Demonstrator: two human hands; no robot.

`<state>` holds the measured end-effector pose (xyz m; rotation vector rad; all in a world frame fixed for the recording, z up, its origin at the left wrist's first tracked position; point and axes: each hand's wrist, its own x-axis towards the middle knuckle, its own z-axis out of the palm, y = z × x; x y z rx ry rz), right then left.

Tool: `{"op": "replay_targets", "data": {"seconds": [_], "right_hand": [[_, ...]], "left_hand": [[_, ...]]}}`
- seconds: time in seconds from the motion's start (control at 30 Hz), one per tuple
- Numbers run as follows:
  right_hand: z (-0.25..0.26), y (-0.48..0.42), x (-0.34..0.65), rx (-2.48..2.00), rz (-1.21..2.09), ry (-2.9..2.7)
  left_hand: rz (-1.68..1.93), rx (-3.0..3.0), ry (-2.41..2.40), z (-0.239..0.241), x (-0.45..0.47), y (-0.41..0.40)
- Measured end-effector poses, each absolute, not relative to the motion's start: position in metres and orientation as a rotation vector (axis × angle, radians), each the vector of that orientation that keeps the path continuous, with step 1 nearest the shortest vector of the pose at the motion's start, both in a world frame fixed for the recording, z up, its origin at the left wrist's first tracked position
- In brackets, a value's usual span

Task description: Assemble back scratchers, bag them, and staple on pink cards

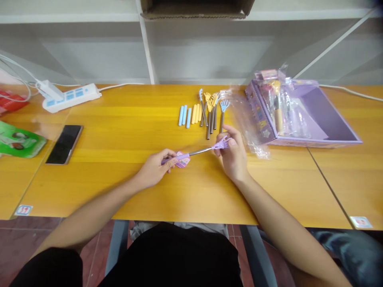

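Note:
My left hand [156, 167] is closed round the purple handle of a back scratcher [200, 151] with a metal rod. At its other end, the fingers of my right hand [235, 157] are curled round the purple claw head. A pink printed tag [183, 161] shows beside the handle at my left fingers. Just beyond my hands lie several blue and yellow claw heads on metal rods, among them a blue claw head [224, 105] and a yellow claw head [210, 104]. Loose blue handle sleeves [184, 115] and yellow handle sleeves [196, 114] lie left of them.
A purple display box [338, 119] with plastic-wrapped items stands at right, with clear plastic wrap [248, 119] beside it. At left are a phone [65, 144], a white power strip [73, 97] and a green packet [22, 139]. A cardboard box [196, 10] sits on the shelf above.

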<state>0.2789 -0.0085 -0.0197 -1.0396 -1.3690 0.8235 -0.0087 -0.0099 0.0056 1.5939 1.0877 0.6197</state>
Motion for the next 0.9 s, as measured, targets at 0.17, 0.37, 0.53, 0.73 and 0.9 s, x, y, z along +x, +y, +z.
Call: {"op": "replay_targets", "data": {"seconds": [0.17,0.37,0.53,0.73,0.9], "right_hand": [[-0.009,-0.006,0.300,-1.135,0.207,-1.911],[-0.004,-0.003,0.311,-1.127,-0.029,-2.034],[0.001,-0.007,0.310,-1.023,-0.094,-2.086],[-0.007,-0.014,0.308,-1.074,-0.059,-2.133],[-0.015,-0.018,0.305,-1.055,-0.032,-2.162]], "left_hand": [[0.638,1.684,1.110,0.010,-0.017,0.000],[0.575,2.078,1.167,0.019,-0.027,0.011],[0.570,2.216,1.214,0.024,-0.033,0.014],[0.600,2.293,1.142,0.018,-0.037,0.014],[0.737,2.357,1.119,0.009,-0.040,0.014]]}}
